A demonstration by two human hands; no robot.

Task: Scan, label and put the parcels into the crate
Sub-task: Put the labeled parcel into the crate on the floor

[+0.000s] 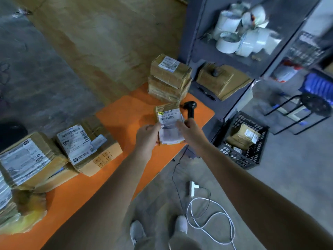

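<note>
left hand (146, 136) and right hand (188, 131), each grip clasping labelled parcel (169, 118), orange table (124, 114) beneath

Lighting dim and even with a cool bluish cast, shadows faint and diffuse; whole frame soft, blur heaviest on the white rolls (241, 31) at upper right and the parcels (23, 159) at left edge; wide-angle distortion bends the shelf (191, 42) uprights and tabletop (126, 114) edges.

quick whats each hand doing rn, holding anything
Left hand: grips the left edge of the small parcel.
Right hand: holds the same parcel by its right edge.
</note>
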